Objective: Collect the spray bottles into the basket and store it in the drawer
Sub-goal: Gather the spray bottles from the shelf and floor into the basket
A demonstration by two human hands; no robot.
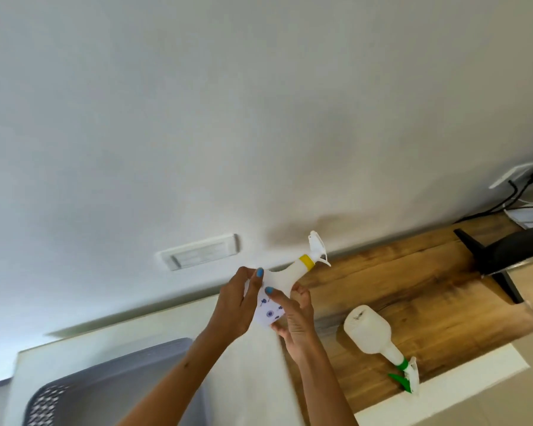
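Observation:
Both my hands hold a white spray bottle with a yellow collar [285, 276] in the air above the counter, its nozzle pointing up and right. My left hand [236, 305] wraps its body from the left. My right hand [294, 315] grips its base from below. A second white spray bottle with a green trigger [371, 333] lies on its side on the wooden counter [428, 290], to the right of my hands. The grey perforated basket [83, 392] sits at the lower left on the white surface, partly cut off by the frame.
A white wall with a switch plate [200, 252] fills the background. A black monitor stand [490, 259] stands at the right on the wood, with black cables [511, 198] and a wall socket behind it. White paper lies at the far right edge.

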